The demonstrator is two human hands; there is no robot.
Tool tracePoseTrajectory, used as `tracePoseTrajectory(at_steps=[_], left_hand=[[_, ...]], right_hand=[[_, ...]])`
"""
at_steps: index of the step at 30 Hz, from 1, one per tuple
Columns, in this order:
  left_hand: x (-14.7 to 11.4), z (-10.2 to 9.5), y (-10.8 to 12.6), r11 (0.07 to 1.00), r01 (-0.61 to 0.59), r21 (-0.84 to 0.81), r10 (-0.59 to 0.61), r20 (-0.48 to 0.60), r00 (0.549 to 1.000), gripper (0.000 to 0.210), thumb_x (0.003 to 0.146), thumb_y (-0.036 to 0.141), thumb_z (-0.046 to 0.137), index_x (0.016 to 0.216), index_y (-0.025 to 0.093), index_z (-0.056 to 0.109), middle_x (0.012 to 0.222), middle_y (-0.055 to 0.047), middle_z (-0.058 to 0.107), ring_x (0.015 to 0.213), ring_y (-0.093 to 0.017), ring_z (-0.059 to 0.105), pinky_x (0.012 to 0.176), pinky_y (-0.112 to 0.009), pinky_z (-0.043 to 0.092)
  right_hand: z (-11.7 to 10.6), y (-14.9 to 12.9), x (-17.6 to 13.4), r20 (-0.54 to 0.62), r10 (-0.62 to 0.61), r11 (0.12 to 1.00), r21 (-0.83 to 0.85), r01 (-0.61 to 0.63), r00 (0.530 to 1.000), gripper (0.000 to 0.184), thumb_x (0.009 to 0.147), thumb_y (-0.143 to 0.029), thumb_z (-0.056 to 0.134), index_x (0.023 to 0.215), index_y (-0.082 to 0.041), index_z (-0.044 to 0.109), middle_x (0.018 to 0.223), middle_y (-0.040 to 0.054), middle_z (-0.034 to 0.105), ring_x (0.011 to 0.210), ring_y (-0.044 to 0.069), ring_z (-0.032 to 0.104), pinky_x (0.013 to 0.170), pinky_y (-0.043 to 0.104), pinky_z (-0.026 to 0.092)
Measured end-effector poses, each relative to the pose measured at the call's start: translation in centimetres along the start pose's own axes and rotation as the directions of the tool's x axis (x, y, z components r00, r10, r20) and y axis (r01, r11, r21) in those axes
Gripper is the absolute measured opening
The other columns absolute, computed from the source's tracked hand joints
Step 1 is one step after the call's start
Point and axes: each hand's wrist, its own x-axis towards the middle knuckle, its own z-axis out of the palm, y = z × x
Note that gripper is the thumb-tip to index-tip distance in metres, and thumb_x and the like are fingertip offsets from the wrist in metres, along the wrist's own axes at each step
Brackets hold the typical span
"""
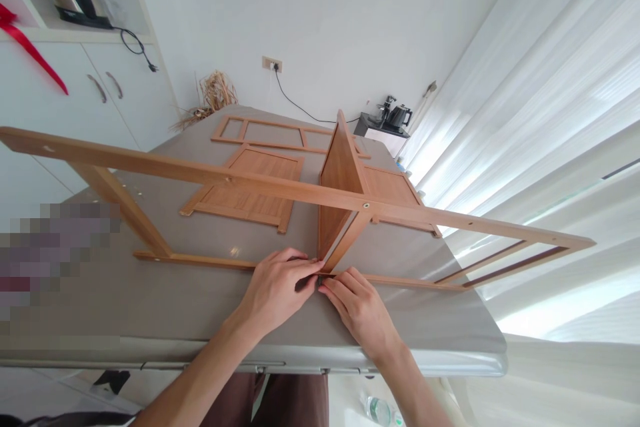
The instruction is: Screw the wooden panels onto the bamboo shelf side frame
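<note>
While a wooden frame [280, 188] is stood on its long side along the front edge of the worktop [415, 320], its lower rail [210, 262] is worked at by both hands near the middle of that edge. The left hand [277, 283] is laid over the joint where the rail is met by an upright panel [333, 197]; its thumb and fingers are bent close together, but whether anything is held in that grip cannot be told. By the right hand [359, 303], a small dark piece [320, 282] is pinched at the rail's near side; the grip is closed, with the fingertips brought together on it, just beside the left hand. What the piece is cannot be made out.

Behind the frame, a left panel [253, 177] is laid flat, and a right panel [393, 187] is laid toward the worktop's right edge, partly hidden by the upper rail. Nearer the far edge, a flat frame [280, 145] is set down, crossed from view by the upright panel. Straw [217, 90] is seen at the far left corner. Beyond the far right corner, a black kettle [400, 116] is placed on a stand [385, 130], beside a white curtain [565, 113].
</note>
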Motion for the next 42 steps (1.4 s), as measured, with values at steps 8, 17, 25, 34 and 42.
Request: tracePoseTrajectory(at_steps=[8,17,25,34,42], left_hand=[[-0.07,0.01,-0.11,1.0,0.004,0.018,-0.004,0.007,1.0,0.027,0.086,0.018,0.067,0.109,0.03,0.076,0.101,-0.001,0.078,0.095,-0.019,0.07,0.082,-0.033,0.057],[-0.11,0.12,-0.09,0.999,0.017,0.031,-0.017,0.012,1.0,0.028,0.087,0.02,0.067,0.11,0.032,0.076,0.103,0.0,0.076,0.094,-0.018,0.071,0.083,-0.033,0.057],[-0.03,-0.06,-0.05,0.999,0.016,0.042,-0.018,0.03,0.999,0.027,0.087,0.021,0.066,0.11,0.032,0.076,0.104,0.0,0.076,0.096,-0.018,0.071,0.083,-0.033,0.057],[-0.04,0.12,0.02,0.999,0.01,0.041,-0.011,0.018,1.0,0.026,0.087,0.02,0.067,0.109,0.03,0.076,0.103,0.002,0.078,0.098,-0.018,0.07,0.085,-0.034,0.057],[-0.05,-0.13,0.21,0.999,0.007,0.036,-0.007,0.005,1.0,0.027,0.085,0.017,0.068,0.108,0.029,0.076,0.102,0.002,0.079,0.097,-0.019,0.07,0.083,-0.035,0.057]], right_hand=[[-0.25,-0.29,0.1,-0.012,-0.058,0.998,-0.019,0.058,0.998,0.023,0.103,-0.019,0.047,0.089,-0.02,0.064,0.081,0.0032,0.062,0.077,0.017,0.053,0.075,0.032,0.05],[-0.03,-0.02,0.02,-0.028,-0.07,0.998,-0.009,0.07,0.997,0.025,0.103,-0.019,0.046,0.085,-0.02,0.063,0.08,0.0028,0.063,0.075,0.016,0.053,0.074,0.031,0.05],[0.02,-0.04,-0.1,-0.048,-0.083,0.997,-0.007,0.082,0.995,0.025,0.103,-0.018,0.045,0.088,-0.019,0.066,0.079,0.0027,0.063,0.076,0.016,0.054,0.074,0.031,0.05],[0.15,0.11,-0.13,-0.031,-0.034,0.996,0.077,0.036,0.999,0.02,0.103,-0.018,0.047,0.097,-0.019,0.066,0.085,0.0035,0.064,0.079,0.017,0.052,0.079,0.033,0.05],[0.24,-0.17,-0.04,-0.048,-0.02,0.997,0.068,0.023,0.999,0.02,0.103,-0.019,0.047,0.097,-0.02,0.066,0.084,0.0038,0.064,0.077,0.017,0.055,0.075,0.032,0.05]])
